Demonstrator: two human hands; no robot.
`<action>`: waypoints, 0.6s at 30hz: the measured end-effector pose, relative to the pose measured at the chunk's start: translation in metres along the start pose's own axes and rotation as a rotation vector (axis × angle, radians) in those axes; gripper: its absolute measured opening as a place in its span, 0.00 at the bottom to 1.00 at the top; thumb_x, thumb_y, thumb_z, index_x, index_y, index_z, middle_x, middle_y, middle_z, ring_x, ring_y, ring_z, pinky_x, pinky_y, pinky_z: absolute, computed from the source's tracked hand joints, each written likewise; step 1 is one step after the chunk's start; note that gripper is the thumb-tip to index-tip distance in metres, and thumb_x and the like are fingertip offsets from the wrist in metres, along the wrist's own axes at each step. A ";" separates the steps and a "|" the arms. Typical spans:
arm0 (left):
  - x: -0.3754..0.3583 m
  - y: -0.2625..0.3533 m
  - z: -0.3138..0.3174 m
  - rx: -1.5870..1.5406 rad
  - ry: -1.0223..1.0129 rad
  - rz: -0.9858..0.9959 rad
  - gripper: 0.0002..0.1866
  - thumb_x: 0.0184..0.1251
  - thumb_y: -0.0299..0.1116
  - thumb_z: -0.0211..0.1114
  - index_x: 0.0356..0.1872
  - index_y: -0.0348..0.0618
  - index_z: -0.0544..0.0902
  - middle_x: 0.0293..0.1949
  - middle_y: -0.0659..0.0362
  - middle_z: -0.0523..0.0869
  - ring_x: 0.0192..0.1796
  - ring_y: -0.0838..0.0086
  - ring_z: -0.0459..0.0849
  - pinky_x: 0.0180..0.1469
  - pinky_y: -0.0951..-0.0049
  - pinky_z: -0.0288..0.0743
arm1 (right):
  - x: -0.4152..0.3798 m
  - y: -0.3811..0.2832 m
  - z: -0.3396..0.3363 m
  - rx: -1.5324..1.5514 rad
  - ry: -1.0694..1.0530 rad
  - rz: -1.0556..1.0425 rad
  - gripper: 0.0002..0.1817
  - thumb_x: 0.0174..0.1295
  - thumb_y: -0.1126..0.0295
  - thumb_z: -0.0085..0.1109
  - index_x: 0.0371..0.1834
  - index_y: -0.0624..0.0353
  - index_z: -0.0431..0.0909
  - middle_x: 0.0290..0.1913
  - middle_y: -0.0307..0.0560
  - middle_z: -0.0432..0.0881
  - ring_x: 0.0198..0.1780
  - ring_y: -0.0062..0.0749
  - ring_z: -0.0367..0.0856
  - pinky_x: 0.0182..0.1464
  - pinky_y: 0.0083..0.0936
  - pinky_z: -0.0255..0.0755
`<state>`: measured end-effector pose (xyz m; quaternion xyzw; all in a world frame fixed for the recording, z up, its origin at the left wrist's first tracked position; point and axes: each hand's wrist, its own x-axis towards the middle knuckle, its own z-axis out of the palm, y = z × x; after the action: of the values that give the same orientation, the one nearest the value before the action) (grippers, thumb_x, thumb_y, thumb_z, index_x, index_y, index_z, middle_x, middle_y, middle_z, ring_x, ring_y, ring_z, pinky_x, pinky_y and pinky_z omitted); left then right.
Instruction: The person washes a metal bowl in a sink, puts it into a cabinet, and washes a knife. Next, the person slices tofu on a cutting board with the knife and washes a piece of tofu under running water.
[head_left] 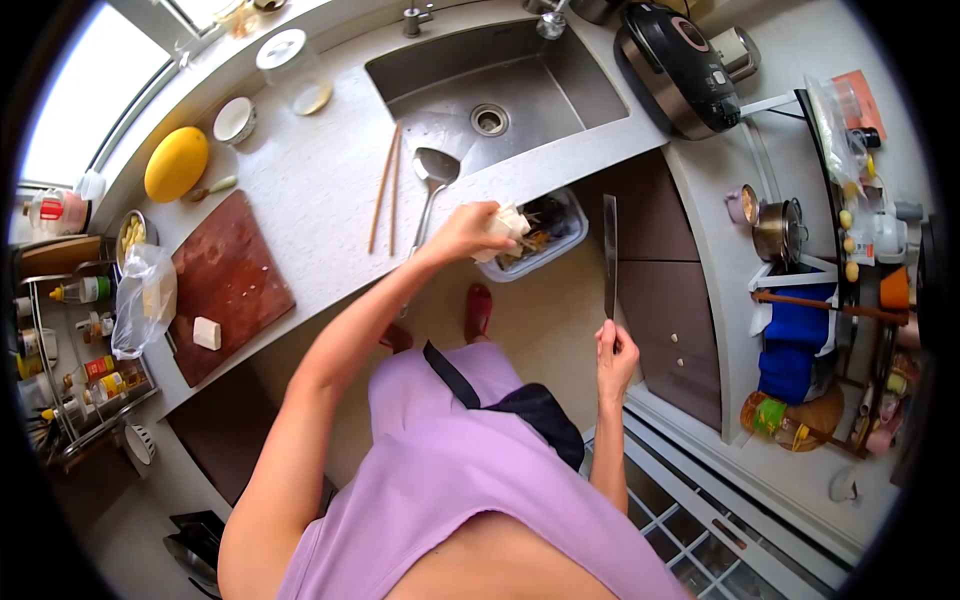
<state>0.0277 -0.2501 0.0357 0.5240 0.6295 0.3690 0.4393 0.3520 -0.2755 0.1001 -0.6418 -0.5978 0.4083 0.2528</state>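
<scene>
Head view, white chunks [511, 221], uneven, clustered

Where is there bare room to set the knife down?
The widest bare patch is the counter between the cutting board and the chopsticks. The sink also looks bare around its drain. It is crowded past the board's far-left edge, with the plastic bag and bowl, and by the sink's near-left corner, where the metal turner lies.

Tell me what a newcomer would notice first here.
Probably the big yellow fruit on the counter, toward the left. Next, the long knife in the right hand. Near the middle, the left hand holds something white over a tub of scraps.
</scene>
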 end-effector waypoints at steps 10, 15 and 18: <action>0.010 -0.032 0.123 0.500 0.374 0.165 0.16 0.48 0.39 0.72 0.37 0.43 0.82 0.32 0.55 0.84 0.37 0.62 0.85 0.37 0.64 0.78 | 0.060 0.047 -0.043 -0.177 -0.032 -0.158 0.23 0.72 0.57 0.50 0.20 0.61 0.72 0.16 0.29 0.61 0.19 0.12 0.57 0.21 0.16 0.51; -0.128 -0.006 0.036 0.299 0.932 -0.336 0.11 0.59 0.42 0.67 0.22 0.48 0.86 0.26 0.57 0.84 0.34 0.63 0.84 0.36 0.66 0.75 | 0.075 0.007 0.007 0.016 -0.459 -0.117 0.23 0.75 0.55 0.43 0.28 0.61 0.75 0.15 0.32 0.64 0.16 0.12 0.62 0.18 0.13 0.53; -0.214 -0.063 -0.002 0.281 1.294 -0.400 0.10 0.66 0.35 0.61 0.33 0.44 0.88 0.36 0.54 0.88 0.44 0.63 0.84 0.48 0.67 0.75 | 0.053 -0.042 0.075 0.090 -0.740 -0.145 0.22 0.75 0.56 0.43 0.34 0.63 0.77 0.15 0.34 0.69 0.15 0.15 0.67 0.15 0.15 0.57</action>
<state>0.0186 -0.4721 0.0141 0.1240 0.8914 0.4343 -0.0372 0.2639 -0.2290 0.0824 -0.3951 -0.6739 0.6197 0.0759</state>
